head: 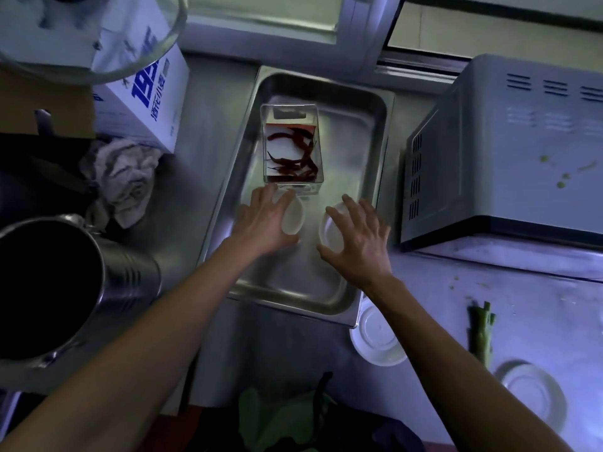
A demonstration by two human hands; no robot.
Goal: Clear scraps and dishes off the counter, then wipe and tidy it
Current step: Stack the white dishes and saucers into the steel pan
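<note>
Our left hand [264,220] grips one small white dish [293,216], fingers curled over its rim; our right hand [355,236] holds another white dish [332,226] likewise. Both dishes sit inside the steel tray [346,151], just before the clear chili box [292,148].

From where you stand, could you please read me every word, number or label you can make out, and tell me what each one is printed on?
"19": large blue digits on the side of the white cardboard box at the counter's back left; further digits are cut off by the glass bowl rim.
Blue Chinese characters below those digits on the same box: too blurred to read.
Red-and-white card inside the clear plastic container of dried red chillies: no legible text.
Grey microwave oven: no lettering visible.
</note>
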